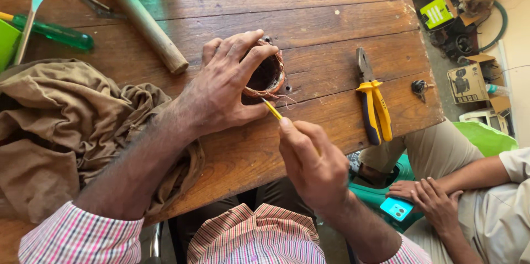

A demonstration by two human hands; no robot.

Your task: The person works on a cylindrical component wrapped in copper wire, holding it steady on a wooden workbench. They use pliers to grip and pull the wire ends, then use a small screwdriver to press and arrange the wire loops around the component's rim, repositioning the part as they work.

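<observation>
A round copper-wound coil [269, 74] is clasped by the left hand [226, 84] on the worn plank table [309, 15], while a slim yellow tool [271, 109] is pinched in the closed right hand [312, 162] against its rim.

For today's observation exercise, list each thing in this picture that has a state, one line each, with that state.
Left hand: fingers wrapped over the copper coil, holding it on the table.
Right hand: closed on the yellow tool.
Copper coil: resting on the table, loose wire ends trailing out.
Yellow tool: tip at the coil's edge.
Pliers: lying flat, shut, untouched.
Green-handled screwdriver: lying unused.
Brown cloth: crumpled.
Wooden handle: lying flat.
</observation>
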